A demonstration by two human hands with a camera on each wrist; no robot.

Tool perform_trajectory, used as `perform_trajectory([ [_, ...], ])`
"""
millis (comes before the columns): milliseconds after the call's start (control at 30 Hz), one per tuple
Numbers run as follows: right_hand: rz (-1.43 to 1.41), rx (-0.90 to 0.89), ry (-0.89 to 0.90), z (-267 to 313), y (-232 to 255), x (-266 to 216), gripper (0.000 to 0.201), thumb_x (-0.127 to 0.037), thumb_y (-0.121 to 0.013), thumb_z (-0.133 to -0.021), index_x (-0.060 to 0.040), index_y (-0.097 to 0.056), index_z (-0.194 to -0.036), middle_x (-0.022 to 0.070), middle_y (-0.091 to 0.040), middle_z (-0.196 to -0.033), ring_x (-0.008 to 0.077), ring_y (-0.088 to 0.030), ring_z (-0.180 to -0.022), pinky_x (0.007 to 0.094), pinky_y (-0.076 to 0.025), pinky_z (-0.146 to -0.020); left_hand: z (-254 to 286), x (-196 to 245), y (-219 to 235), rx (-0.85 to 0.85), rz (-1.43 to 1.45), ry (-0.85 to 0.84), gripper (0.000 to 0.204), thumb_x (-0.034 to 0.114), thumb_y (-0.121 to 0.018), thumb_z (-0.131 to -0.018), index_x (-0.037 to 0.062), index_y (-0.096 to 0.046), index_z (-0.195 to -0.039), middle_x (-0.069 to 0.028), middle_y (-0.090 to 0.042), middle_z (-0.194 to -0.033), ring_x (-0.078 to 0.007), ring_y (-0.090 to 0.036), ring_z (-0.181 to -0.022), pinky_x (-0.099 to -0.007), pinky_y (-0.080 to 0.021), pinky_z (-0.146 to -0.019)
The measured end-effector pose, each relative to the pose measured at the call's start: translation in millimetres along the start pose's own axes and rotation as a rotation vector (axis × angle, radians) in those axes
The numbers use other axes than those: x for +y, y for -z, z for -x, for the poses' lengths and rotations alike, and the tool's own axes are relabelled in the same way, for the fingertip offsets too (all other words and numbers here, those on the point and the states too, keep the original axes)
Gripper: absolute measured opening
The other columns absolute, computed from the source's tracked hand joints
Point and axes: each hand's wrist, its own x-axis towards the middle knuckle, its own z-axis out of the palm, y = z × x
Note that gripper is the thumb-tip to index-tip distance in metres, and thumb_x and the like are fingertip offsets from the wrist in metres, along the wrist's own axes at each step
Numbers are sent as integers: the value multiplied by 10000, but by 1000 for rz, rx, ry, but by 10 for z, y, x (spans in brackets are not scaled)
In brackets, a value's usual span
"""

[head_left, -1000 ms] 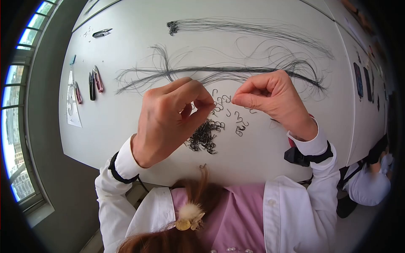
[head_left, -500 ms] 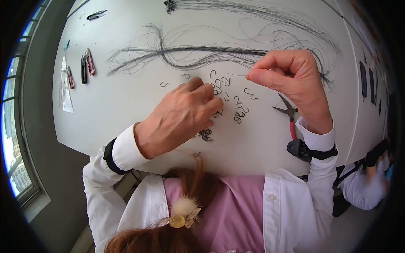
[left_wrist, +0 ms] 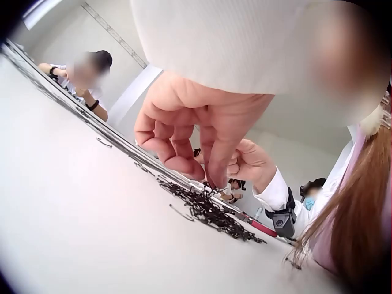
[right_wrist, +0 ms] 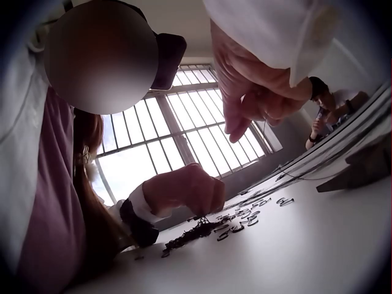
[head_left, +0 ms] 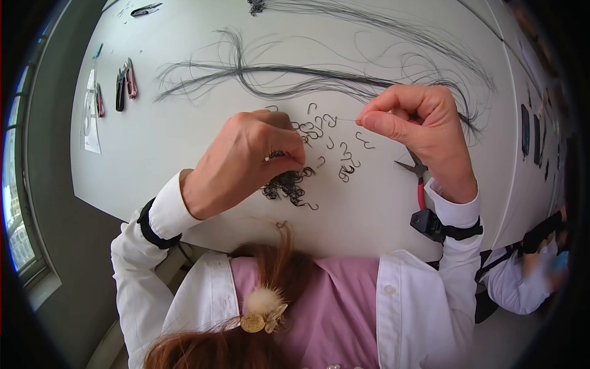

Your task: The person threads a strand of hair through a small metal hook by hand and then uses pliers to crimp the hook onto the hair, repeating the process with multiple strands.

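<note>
Small dark hooks lie in a dense pile (head_left: 289,184), with several more scattered to its right. Over the pile's upper edge is my left hand (head_left: 236,160); its thumb and fingertips pinch at a hook (left_wrist: 214,190), partly hidden by the fingers. In the head view my right hand (head_left: 424,126) is raised at the right, its thumb and forefinger pinching a thin dark strand (head_left: 347,119) whose free end points left towards the loose hooks. From the right wrist view, the strand (right_wrist: 264,127) shows close to the fingers of my right hand (right_wrist: 260,92).
Long dark strands (head_left: 295,72) stretch across the table beyond my hands, with another tied bundle (head_left: 369,18) farther back. Red-handled pliers (head_left: 420,184) lie beside my right wrist. Small snips (head_left: 120,91) and a clear ruler (head_left: 91,120) are at the left. Another person (left_wrist: 86,79) sits across.
My left hand has gone from beside the right hand down to the hook pile. The right hand has moved right and slightly up, and its strand now shows clearly.
</note>
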Motion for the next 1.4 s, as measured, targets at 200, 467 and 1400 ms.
perform_trajectory([
  [200, -15, -22, -26, -10, -47, 25, 89, -96, -695, -785, -10, -681, -768, -95, -354, -477, -8, -284, -460, 191, -221, -435, -13, 30, 36, 85, 111, 81, 77, -11, -693, -691, -4, -629, -734, -62, -610, -703, -176, -591, -626, -284, -452, -574],
  [467, -94, -24, -16, 66, -164, -28, 75, -71, -691, -787, -1, -678, -768, -89, -359, -483, -1, -291, -469, 201, -220, -433, -49, 171, 100, 29, 385, 286, 79, 24, -637, -794, -32, -582, -783, -52, -606, -671, -99, -575, -623, -227, -449, -590],
  [1400, -140, -217, -186, 25, -377, 28, 120, -124, -622, -851, -16, -616, -801, -90, -378, -548, 2, -324, -523, 188, -276, -471, 57, 91, 45, 60, 737, 265, 72, 23, -616, -841, -15, -555, -837, -26, -577, -734, -70, -535, -650, -219, -460, -622],
])
